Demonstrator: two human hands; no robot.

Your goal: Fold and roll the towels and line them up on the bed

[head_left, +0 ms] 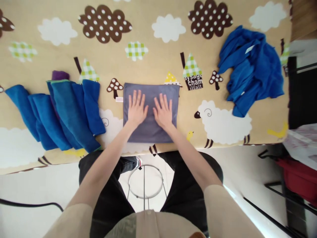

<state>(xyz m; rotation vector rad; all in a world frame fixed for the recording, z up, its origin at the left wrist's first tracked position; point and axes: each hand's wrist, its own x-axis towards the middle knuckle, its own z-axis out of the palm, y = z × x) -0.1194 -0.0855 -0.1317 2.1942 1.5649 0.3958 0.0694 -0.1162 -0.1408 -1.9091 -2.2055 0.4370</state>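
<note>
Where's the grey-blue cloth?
Central in the head view, the grey-blue cloth lies under the left hand and right hand, between blue cloths on the left and crumpled blue fabric on the right.

Seemingly a home: a childlike sheep-and-cloud cloth (153, 67) covers the worktop (210, 92), with pale floor (32, 186) at lower left.

The tablecloth (153, 67) (sheep-printed) carries rolled cloths (71, 112), a flat grey cloth (150, 130) and a crumpled blue heap (257, 72).

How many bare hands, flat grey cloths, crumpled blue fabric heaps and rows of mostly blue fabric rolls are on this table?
Bare left hand and right hand: 2
Flat grey cloth: 1
Crumpled blue fabric heap: 1
Row of mostly blue fabric rolls: 1
Total: 5
</note>
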